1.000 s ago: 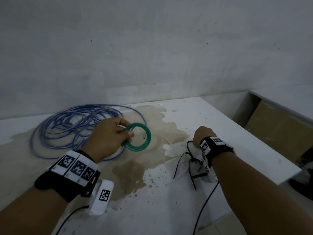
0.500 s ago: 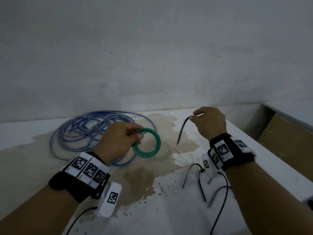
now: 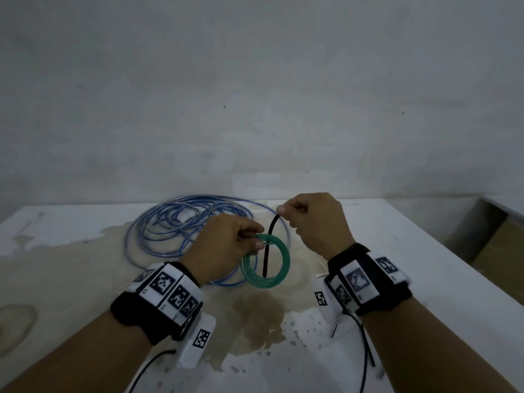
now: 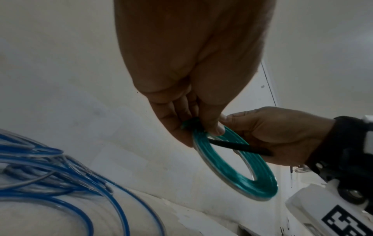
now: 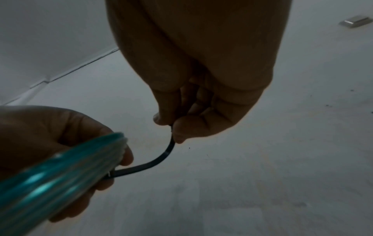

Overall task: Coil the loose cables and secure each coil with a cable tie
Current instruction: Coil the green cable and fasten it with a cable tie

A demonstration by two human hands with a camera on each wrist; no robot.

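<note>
Presently held, left hand: raised above the middle of the table, back of the hand up, wrist strapped with a black band, thumb and curled fingers pinching the top of a green cable coil. Coil hanging clear of the surface, tilted, its opening facing the camera in the head view.

Right hand: just beside the left and slightly farther toward the back edge, knuckles up, fingers curled, thumb and forefinger pinching one end of a black cable tie. Tie bending down from the pinch and crossing the green coil's opening; lower end reaching the coil's bottom rim. Whether threaded through or lying in front, cannot tell from the head view; left wrist view shows the strip crossing the ring.

Blue cable: loose loops lying flat, back left of the table, behind the left hand.

Brown stain: spread over the table's middle, below both hands.
</note>
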